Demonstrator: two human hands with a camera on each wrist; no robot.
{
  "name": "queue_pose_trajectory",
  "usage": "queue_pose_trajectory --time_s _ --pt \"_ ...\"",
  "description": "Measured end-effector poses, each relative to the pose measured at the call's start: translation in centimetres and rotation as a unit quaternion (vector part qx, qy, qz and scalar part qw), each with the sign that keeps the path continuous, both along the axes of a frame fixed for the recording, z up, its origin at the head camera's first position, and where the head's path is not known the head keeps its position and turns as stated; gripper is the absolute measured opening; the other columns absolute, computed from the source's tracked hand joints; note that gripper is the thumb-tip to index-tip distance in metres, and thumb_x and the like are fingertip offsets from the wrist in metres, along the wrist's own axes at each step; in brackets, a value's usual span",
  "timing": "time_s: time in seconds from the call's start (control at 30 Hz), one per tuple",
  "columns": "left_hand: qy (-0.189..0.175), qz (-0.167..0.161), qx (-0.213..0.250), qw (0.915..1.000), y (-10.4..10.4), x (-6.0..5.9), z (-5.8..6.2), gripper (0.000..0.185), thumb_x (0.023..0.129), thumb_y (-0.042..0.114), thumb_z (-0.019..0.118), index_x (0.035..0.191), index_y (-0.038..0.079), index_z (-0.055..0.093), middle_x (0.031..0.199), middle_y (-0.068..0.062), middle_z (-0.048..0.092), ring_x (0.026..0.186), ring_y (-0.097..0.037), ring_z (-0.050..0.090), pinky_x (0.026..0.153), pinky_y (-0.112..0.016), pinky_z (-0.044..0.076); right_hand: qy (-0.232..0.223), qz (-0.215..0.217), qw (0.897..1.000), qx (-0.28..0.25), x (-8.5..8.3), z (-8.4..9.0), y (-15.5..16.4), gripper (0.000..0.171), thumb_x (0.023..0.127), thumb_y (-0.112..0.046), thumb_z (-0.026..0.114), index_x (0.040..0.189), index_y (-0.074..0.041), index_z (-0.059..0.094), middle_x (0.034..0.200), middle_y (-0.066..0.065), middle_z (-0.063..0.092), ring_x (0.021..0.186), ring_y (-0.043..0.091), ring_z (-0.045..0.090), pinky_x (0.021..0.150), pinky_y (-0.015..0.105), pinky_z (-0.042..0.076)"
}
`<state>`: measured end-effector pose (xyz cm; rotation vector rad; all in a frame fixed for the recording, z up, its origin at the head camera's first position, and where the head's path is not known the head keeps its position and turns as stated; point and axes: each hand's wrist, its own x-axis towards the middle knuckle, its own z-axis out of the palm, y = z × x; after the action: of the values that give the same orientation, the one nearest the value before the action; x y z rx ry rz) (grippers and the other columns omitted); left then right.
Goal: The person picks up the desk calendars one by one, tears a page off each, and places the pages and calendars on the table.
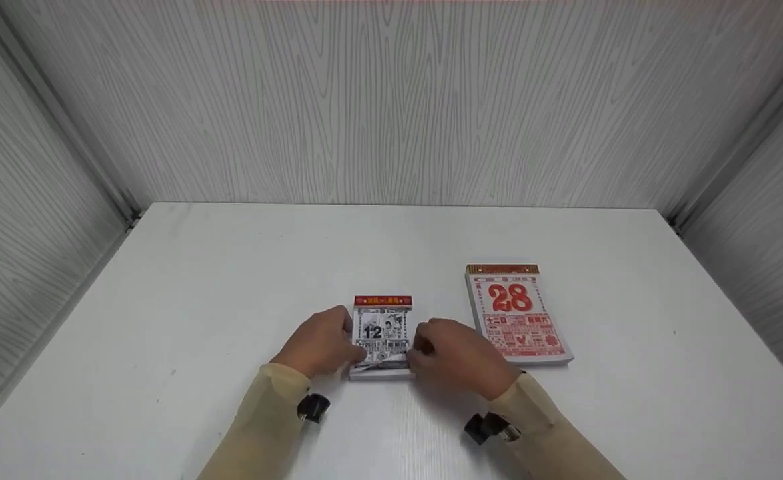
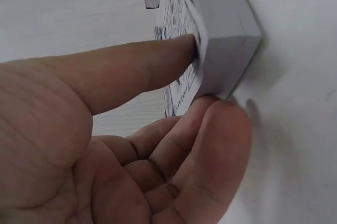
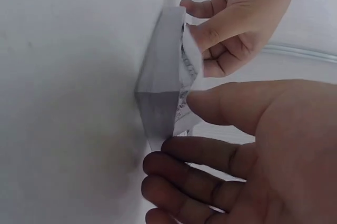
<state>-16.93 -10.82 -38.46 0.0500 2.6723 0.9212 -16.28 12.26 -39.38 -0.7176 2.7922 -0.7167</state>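
A small tear-off calendar (image 1: pixel 381 330) with a red header lies between both hands, showing a black-printed 12. The lower edge of its top sheet (image 3: pixel 194 66) is bent up off the thick block of pages. At the left side, my left hand (image 1: pixel 320 343) holds the calendar, thumb on the printed sheet and fingertips against the block's side, as the left wrist view shows. My right hand (image 1: pixel 455 357) grips the lower right corner, its thumb at the raised sheet and its fingers beside the block. In the head view, my hands hide parts of both side edges.
A larger tear-off calendar (image 1: pixel 518 317) with a red 28 lies to the right, just beyond my right hand. Both rest on a white table (image 1: pixel 231 267). Grey wood-grain panels (image 1: pixel 391 100) stand at the back and both sides.
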Motion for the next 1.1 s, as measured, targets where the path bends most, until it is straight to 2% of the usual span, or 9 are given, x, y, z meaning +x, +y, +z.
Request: queue_pose_trajectory --time_s 0.1,0.2,0.37,0.5,0.6,0.83,1.1 --pt "-0.010 -0.003 0.002 0.9999 0.17 0.08 0.12 0.032 0.087 0.023 0.081 0.107 0.006 0.063 0.093 -0.005 0.064 0.080 -0.022 0.059 0.065 -0.033 0.047 -0.034 -0.030 0.999 -0.009 -0.02 0.17 0.23 0.012 0.095 -0.022 0.065 0.087 -0.013 0.069 0.079 -0.004 0.062 0.072 0.015 0.057 0.070 0.036 0.050" --pt "-0.012 0.008 0.002 0.9999 0.23 0.05 0.14 0.030 0.091 0.027 0.077 0.107 0.006 0.064 0.093 -0.006 0.064 0.075 -0.021 0.060 0.062 -0.032 0.046 -0.046 -0.060 0.997 -0.011 0.01 0.18 0.22 0.016 0.096 -0.026 0.063 0.094 -0.013 0.072 0.084 -0.003 0.066 0.076 0.016 0.059 0.073 0.038 0.051" --pt "-0.002 0.022 -0.003 0.9998 0.36 -0.16 -0.20 0.042 0.093 0.030 0.074 0.122 0.001 0.067 0.108 -0.011 0.068 0.073 -0.020 0.063 0.065 -0.033 0.050 -0.045 -0.101 0.994 -0.004 0.04 -0.11 -0.28 0.024 0.098 -0.033 0.070 0.097 -0.009 0.075 0.086 -0.001 0.066 0.078 0.016 0.060 0.074 0.038 0.052" --pt "0.014 0.013 -0.018 0.9996 0.41 -0.31 -0.51 0.048 0.092 0.030 0.077 0.127 -0.001 0.068 0.121 -0.014 0.069 0.089 -0.024 0.065 0.081 -0.040 0.054 -0.035 -0.098 0.995 0.007 0.02 -0.34 -0.50 0.023 0.094 -0.031 0.075 0.096 -0.008 0.077 0.084 -0.001 0.065 0.076 0.016 0.058 0.073 0.037 0.051" --pt "0.028 0.007 -0.026 0.9993 0.42 -0.31 -0.62 0.044 0.090 0.028 0.079 0.122 0.000 0.070 0.120 -0.013 0.071 0.099 -0.027 0.063 0.090 -0.045 0.052 -0.027 -0.091 0.995 0.011 0.00 -0.41 -0.49 0.023 0.093 -0.030 0.078 0.095 -0.007 0.075 0.082 -0.001 0.063 0.075 0.016 0.057 0.071 0.036 0.051" --pt "0.043 0.004 -0.025 0.9988 0.62 -0.24 -0.81 0.041 0.087 0.027 0.082 0.115 0.000 0.069 0.101 -0.007 0.070 0.095 -0.026 0.064 0.089 -0.046 0.053 -0.026 -0.082 0.996 0.013 -0.02 -0.47 -0.46 0.024 0.090 -0.030 0.080 0.088 -0.009 0.070 0.080 -0.001 0.061 0.073 0.016 0.056 0.069 0.036 0.051" --pt "0.038 0.009 -0.014 0.9991 0.79 -0.06 -0.67 0.042 0.087 0.023 0.082 0.116 -0.001 0.065 0.102 -0.007 0.067 0.096 -0.025 0.062 0.090 -0.046 0.052 -0.038 -0.090 0.995 0.006 0.00 -0.44 -0.43 0.025 0.089 -0.031 0.081 0.089 -0.010 0.067 0.082 -0.001 0.060 0.074 0.016 0.056 0.069 0.036 0.051"
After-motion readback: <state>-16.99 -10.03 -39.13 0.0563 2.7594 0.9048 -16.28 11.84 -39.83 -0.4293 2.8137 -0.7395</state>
